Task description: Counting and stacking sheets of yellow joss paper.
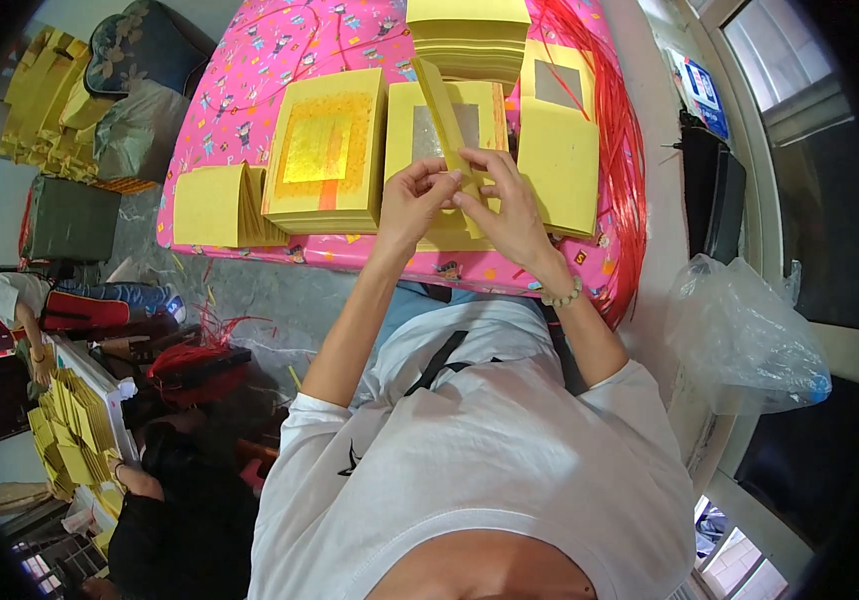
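Observation:
My left hand and my right hand meet over a stack of yellow paper sheets with a silver square. Between their fingertips they pinch a narrow folded strip of yellow paper, which slants up and away to the left. The fingers of both hands are bent and closed on its near end. To the left lies a thick stack of yellow sheets with a shiny gold square. Right of my hands is another yellow stack with a grey square.
A pink patterned cloth covers the table. Folded yellow papers stand at its left and a tall yellow stack at the back. Red strings hang along the right edge. Two people work at a side table lower left.

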The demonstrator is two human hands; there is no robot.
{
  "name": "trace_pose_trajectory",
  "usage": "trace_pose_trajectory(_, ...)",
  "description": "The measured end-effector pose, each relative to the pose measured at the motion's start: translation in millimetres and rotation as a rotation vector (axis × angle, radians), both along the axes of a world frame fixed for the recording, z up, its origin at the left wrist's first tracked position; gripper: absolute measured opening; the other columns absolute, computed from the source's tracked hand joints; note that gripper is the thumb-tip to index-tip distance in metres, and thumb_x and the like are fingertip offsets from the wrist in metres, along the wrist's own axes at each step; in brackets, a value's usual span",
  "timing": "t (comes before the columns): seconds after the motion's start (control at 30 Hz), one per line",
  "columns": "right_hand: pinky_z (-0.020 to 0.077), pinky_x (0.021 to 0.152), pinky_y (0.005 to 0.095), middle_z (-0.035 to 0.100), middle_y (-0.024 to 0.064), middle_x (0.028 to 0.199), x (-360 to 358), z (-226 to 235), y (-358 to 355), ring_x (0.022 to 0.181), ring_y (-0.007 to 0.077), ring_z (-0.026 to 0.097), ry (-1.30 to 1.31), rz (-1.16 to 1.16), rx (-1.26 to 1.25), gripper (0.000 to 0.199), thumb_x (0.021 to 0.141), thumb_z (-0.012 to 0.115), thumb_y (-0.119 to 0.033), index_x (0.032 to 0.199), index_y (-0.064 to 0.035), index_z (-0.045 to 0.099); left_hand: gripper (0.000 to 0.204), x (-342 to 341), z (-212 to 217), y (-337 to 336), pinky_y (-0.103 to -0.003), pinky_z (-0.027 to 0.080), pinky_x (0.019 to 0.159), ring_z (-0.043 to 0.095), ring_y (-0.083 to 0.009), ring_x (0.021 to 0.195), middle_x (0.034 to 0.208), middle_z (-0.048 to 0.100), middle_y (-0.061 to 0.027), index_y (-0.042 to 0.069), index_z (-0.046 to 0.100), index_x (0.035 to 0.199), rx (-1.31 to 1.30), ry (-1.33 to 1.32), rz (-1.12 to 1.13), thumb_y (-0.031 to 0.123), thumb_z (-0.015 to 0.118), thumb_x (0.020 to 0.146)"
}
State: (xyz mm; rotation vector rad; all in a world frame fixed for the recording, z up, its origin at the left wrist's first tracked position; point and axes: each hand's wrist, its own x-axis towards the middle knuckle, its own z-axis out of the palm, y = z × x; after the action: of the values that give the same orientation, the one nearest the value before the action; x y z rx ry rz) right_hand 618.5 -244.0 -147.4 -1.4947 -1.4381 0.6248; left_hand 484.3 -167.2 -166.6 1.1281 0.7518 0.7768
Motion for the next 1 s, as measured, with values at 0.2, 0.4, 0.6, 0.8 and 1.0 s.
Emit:
trace_pose_trajectory(0.2, 0.0520, 0.083, 0.0344, 0.050, 0.0122, 0.118, 2.5, -9.4, -0.3, 0.112, 0.0235, 0.052, 0.180, -0.001, 0.047, 0.045, 0.082, 0.066, -0.011, 0.123, -0.0040, 0.049, 0.024, 4.2, -2.4, -1.9, -0.017, 0.046, 0.058, 0.057, -0.0032, 0.065, 0.082, 0.067, -0.0034, -0.001, 0.064, 0.104, -0.022, 0.017, 0.011, 0.012, 0.068, 0.085)
trace_pose_trajectory(0.4, 0.0517, 0.087, 0.0363, 0.049, 0.0110, 0.119, 5.4, -15.3, -0.5, 0.115, 0.0236, 0.050, 0.258, -0.025, 0.021, 0.047, 0.082, 0.067, -0.010, 0.125, -0.0040, 0.048, 0.021, 6.2, -6.2, -3.0, -0.018, 0.047, 0.057, 0.058, -0.0042, 0.064, 0.075, 0.068, -0.0042, -0.002, 0.067, 0.095, 0.074, 0.121, 0.027, 0.014, 0.070, 0.083)
trace_pose_trajectory(0.6, 0.0506, 0.090, 0.0365, 0.047, 0.0106, 0.121, 9.5, -20.7, 0.5, 0.117, 0.0240, 0.049, 0.361, -0.003, -0.002, 0.051, 0.082, 0.068, -0.009, 0.128, -0.0029, 0.046, 0.020, 7.8, -2.6, -3.9, -0.019, 0.049, 0.061, 0.061, -0.0061, 0.068, 0.076, 0.068, -0.0063, -0.003, 0.067, 0.093, 0.081, 0.147, 0.043, 0.014, 0.071, 0.082)
trace_pose_trajectory(0.8, 0.0501, 0.090, 0.0361, 0.047, 0.0103, 0.121, 10.6, -20.7, 0.7, 0.117, 0.0234, 0.049, 0.371, 0.009, -0.012, 0.050, 0.082, 0.067, -0.009, 0.127, -0.0031, 0.047, 0.019, 7.7, -3.8, -3.8, -0.019, 0.049, 0.061, 0.061, -0.0065, 0.068, 0.076, 0.068, -0.0067, -0.004, 0.067, 0.092, 0.091, 0.133, 0.047, 0.012, 0.071, 0.082)
trace_pose_trajectory(1.0, 0.0500, 0.090, 0.0356, 0.047, 0.0100, 0.121, 11.7, -23.7, 1.3, 0.117, 0.0227, 0.048, 0.394, 0.008, -0.011, 0.050, 0.082, 0.068, -0.009, 0.127, -0.0036, 0.047, 0.018, 8.8, -2.8, -4.3, -0.019, 0.048, 0.060, 0.061, -0.0063, 0.067, 0.076, 0.068, -0.0063, -0.003, 0.067, 0.091, 0.095, 0.131, 0.056, 0.011, 0.071, 0.082)
